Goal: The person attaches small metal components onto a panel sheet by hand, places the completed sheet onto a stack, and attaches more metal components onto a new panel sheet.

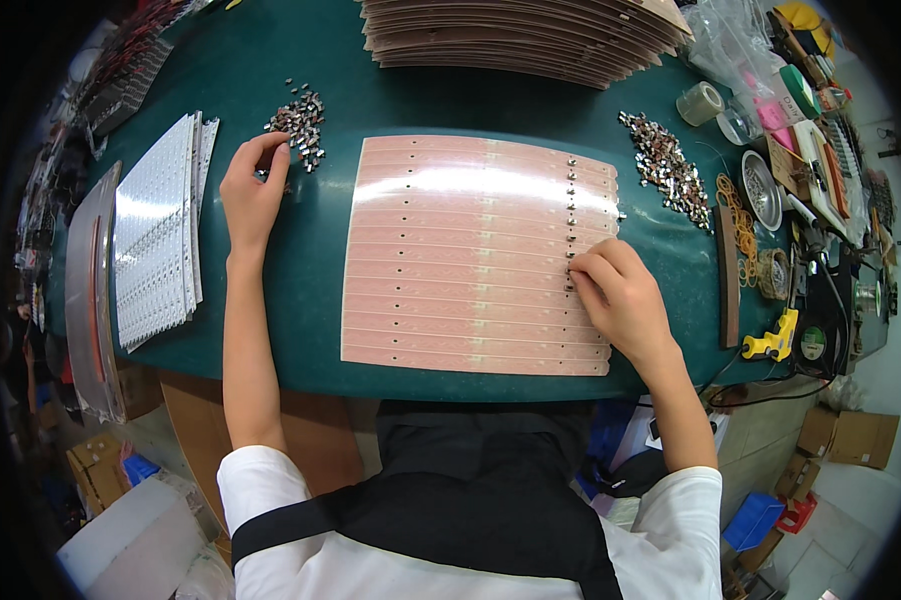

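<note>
A pink sheet of circuit boards (440, 290), scored into many narrow strips, lies flat on the table before me. Small silvery metal parts (571, 200) stand in a column down the upper right side of the sheet. My right hand (620, 297) is over that column, its thumb and fingertips pinched close to the surface; whatever they hold is hidden. My left hand (252, 188) is at the near edge of a left pile of small metal parts (305, 125). Its thumb and forefinger curl together at the tips, and I cannot make out anything between them.
A tall stack of similar sheets (520, 40) stands at the back. Another pile of metal parts (665, 165) lies right of the sheet. White perforated strips (160, 230) lean at left. At right are a dark bar (727, 285), rubber bands (735, 230) and a yellow glue gun (770, 338).
</note>
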A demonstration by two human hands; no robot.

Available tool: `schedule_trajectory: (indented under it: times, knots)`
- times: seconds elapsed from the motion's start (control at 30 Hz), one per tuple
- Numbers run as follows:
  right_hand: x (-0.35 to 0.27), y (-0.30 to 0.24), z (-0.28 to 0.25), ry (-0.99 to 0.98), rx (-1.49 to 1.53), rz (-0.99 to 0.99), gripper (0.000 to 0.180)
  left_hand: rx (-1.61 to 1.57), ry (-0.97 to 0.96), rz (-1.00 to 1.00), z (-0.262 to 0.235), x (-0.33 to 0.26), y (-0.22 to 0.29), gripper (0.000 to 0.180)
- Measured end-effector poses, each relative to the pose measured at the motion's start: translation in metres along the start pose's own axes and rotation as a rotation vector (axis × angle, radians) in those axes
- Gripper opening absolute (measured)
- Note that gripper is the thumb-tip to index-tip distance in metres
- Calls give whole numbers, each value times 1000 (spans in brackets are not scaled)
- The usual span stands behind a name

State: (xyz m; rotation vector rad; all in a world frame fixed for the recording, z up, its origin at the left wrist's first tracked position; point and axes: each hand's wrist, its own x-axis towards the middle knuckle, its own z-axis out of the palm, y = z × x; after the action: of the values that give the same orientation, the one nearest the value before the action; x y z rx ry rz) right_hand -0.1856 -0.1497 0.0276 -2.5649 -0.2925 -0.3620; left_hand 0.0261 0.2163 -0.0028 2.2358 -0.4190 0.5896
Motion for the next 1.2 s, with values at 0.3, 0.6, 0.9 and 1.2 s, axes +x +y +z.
schedule_trajectory:
  times: [0.3, 0.6, 0.9, 1.2]
  knots:
    - [6, 19, -20, 1, 159, 146, 10, 17, 2, 7, -2, 0, 0, 15]
    - [11, 72, -13, 152, -6, 197, 8, -7, 0, 8, 0, 0, -1, 15]
    - [-22, -15, -14, -26, 378, 301, 6, -7, -16, 19, -1, -1, 2, 15]
    - [-32, -22, -1, -1, 298, 284, 6, -13, -24, 8, -4, -5, 2, 15]
